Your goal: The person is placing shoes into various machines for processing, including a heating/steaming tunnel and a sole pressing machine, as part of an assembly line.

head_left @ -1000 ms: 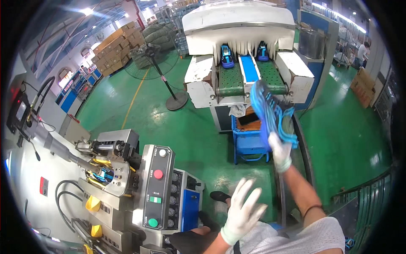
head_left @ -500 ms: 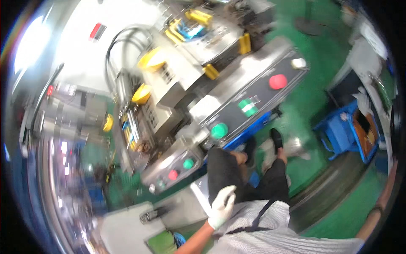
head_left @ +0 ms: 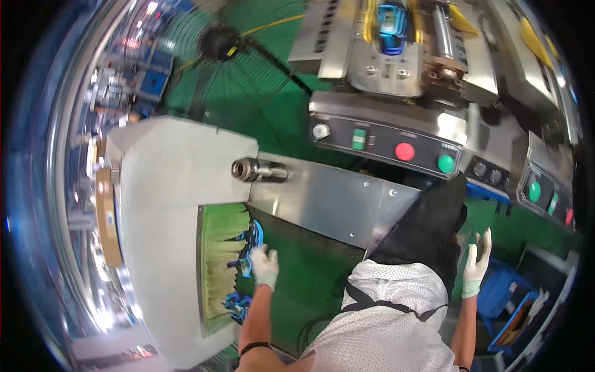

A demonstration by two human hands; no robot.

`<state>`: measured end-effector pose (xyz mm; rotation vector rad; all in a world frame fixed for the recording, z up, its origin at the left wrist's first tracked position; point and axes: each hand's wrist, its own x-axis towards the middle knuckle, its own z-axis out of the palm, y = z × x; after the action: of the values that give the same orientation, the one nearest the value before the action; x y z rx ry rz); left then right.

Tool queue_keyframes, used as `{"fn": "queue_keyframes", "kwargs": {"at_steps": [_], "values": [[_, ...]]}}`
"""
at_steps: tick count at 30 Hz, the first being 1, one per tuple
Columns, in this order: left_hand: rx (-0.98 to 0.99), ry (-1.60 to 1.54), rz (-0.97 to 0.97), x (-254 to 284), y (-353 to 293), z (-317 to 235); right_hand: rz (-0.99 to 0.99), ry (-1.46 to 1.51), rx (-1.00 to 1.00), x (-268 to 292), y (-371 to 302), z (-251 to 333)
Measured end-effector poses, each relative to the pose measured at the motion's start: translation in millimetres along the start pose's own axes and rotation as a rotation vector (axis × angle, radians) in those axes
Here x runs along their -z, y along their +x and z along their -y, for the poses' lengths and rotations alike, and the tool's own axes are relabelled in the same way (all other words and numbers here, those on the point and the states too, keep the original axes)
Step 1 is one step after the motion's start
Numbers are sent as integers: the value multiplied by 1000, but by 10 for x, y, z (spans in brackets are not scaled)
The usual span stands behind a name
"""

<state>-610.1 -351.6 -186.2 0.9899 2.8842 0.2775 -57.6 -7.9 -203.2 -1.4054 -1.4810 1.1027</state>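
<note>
My left hand [head_left: 265, 263], in a white glove, reaches onto a dark green belt [head_left: 310, 273] and grips the near end of a blue shoe [head_left: 252, 237]. The shoe lies at the mouth of a white machine housing [head_left: 173, 186], partly under its curtain of green strips [head_left: 220, 260]. A second blue shoe [head_left: 237, 305] pokes out from under the same curtain, closer to me. My right hand [head_left: 477, 263], also gloved, hangs beside my black trousers with fingers apart and nothing in it.
A steel control panel [head_left: 384, 139] with red and green buttons stands ahead, and another blue shoe [head_left: 392, 25] sits in the machine above it. A floor fan [head_left: 220, 43] is at the upper left. A blue crate [head_left: 502, 297] stands at my right.
My view has swung from a conveyor machine to this white housing. The blue shoe that one hand held up a second ago now lies on the belt at the curtain.
</note>
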Motion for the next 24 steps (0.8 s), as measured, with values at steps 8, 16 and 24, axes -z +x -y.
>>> {"fn": "queue_keyframes", "kwargs": {"at_steps": [8,16,24], "values": [[484,381,440,209,883,869,287,-129,43,-463,549,896],[257,-16,414,272,464,4,545,-4,-66,-1236,462,1699],[-419,-1029,500,945,680,-2449,1125,572,-548,-2013,757,1705]]}}
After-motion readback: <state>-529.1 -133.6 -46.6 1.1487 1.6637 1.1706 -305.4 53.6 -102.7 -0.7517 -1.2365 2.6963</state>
